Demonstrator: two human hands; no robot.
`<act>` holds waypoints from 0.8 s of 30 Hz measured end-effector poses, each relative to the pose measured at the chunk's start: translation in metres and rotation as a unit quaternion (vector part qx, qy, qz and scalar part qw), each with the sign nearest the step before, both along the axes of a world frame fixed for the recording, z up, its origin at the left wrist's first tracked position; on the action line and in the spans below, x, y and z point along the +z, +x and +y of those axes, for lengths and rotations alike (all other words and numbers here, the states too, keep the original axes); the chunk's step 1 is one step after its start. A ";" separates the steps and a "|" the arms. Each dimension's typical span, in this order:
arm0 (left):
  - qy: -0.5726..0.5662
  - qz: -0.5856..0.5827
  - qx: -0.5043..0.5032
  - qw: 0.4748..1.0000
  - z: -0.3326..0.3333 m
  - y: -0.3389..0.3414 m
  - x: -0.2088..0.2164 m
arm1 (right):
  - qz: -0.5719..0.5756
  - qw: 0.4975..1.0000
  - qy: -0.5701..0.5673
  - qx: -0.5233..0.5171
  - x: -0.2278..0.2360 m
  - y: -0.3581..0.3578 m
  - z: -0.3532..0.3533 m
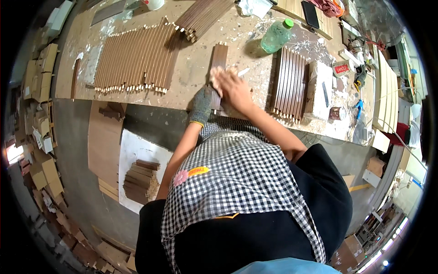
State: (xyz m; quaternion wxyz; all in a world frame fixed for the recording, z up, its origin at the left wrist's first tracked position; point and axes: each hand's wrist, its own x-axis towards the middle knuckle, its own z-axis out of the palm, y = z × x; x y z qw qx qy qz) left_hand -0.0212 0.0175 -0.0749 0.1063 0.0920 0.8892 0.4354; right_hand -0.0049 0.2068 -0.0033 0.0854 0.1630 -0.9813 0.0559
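Note:
A short stack of narrow dark-brown wooden strips (219,54) with pale ends lies lengthwise in front of me at the table's near edge. My left hand (202,103), in a grey knit glove with a yellow cuff, is closed around the near part of these strips. Bare and partly smeared by motion, my right hand (233,89) presses down on their top face. Under its bent fingers shows a pale tan, crumpled-looking patch, too blurred to name. A small white blade-like piece (244,71) lies just beyond the right hand.
Many similar strips lie in a wide row (134,59) at left, a bundle (203,18) behind and a group (289,84) at right. A green-capped bottle (276,36), white block (319,91), paper cup (342,68) and phone (310,14) stand or lie on the worktable (191,59).

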 end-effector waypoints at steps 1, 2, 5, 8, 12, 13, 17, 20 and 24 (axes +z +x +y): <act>0.001 0.002 0.004 1.000 0.000 -0.002 -0.005 | 0.006 0.994 0.096 -0.046 -0.001 -0.029 0.008; 0.087 -0.115 0.046 0.988 0.000 0.002 -0.005 | 0.007 0.977 0.188 -0.097 0.000 -0.055 0.014; 0.112 -0.200 0.044 0.972 0.009 -0.003 0.020 | -0.056 0.981 0.034 -0.185 -0.027 -0.122 0.049; 0.201 -0.229 0.102 0.947 -0.001 0.007 -0.014 | -0.035 0.984 -0.030 -0.171 -0.017 -0.139 0.042; -0.007 0.030 0.022 0.999 0.012 0.001 0.032 | -0.103 0.988 0.075 -0.084 0.025 -0.079 0.002; 0.018 -0.142 0.059 0.988 0.017 0.000 0.058 | -0.016 0.995 0.056 -0.080 0.013 -0.057 -0.002; 0.042 -0.077 0.067 0.994 0.014 0.012 0.055 | 0.063 0.993 0.039 -0.094 -0.027 -0.082 0.014; 0.030 -0.036 0.045 0.998 0.014 0.008 0.042 | -0.005 0.989 -0.017 -0.144 -0.016 -0.123 0.021; 0.093 -0.115 0.060 0.987 0.017 0.004 0.054 | 0.015 0.981 0.066 -0.182 -0.028 -0.079 -0.007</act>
